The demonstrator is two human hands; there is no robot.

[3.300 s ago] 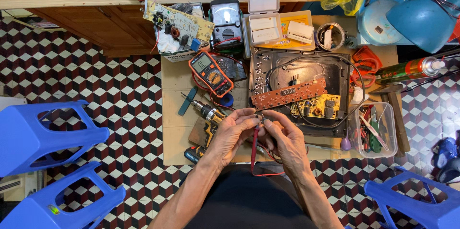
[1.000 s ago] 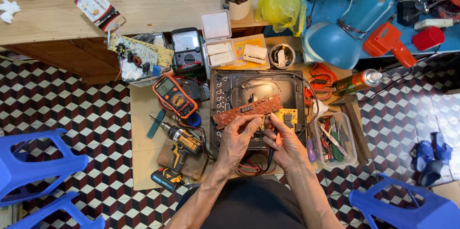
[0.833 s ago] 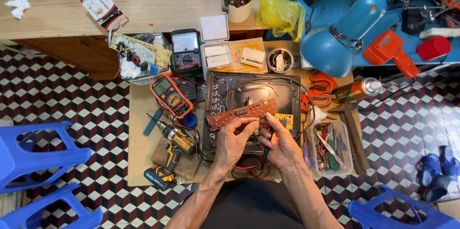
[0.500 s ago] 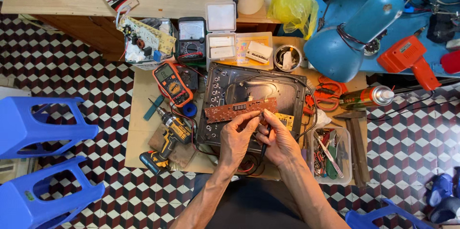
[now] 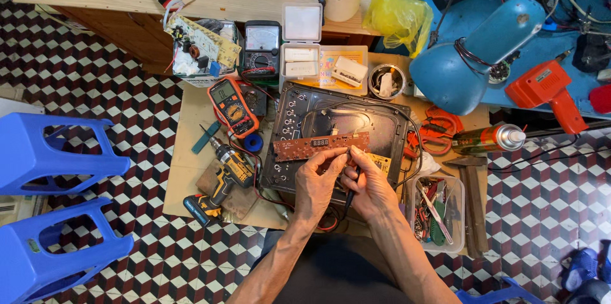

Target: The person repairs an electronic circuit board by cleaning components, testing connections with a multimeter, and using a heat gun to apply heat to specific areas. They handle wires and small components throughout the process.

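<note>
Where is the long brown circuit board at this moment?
The long brown circuit board lies across the black appliance casing, just above the left hand, whose fingertips touch it.

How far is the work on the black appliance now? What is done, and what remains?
Done: the black appliance lies opened, its brown circuit board lifted out. In hand: the left hand steadies the board's edge, and the right hand holds a dark tool beside it. Left: the board is not yet back in place, and the cordless drill lies unused.
</note>
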